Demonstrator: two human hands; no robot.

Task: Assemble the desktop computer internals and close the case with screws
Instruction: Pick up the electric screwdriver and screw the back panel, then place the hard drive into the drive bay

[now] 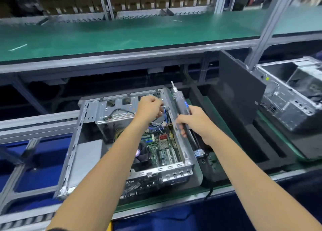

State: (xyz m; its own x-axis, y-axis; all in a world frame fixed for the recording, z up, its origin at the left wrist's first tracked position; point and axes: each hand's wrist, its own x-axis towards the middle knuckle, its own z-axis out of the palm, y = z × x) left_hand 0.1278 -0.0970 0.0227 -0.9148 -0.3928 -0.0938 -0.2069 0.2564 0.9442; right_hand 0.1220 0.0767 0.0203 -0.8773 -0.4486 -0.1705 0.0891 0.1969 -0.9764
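Gripping the electric screwdriver (181,115), the right hand (193,121) risked snagging cables (156,124) inside the case (83,143), where the left hand's (149,107) fingers (159,105) pinched something unclear.

An open computer case (122,143) lies on a conveyor tray (200,178). Its top is uncovered, so there is room to reach in from above. The left hand (149,108) and blue cables (156,124) crowd the far right corner inside. The right hand (193,121) holds an electric screwdriver (181,108) along the case's right wall, blocking that side. A dark side panel (240,91) stands further right.
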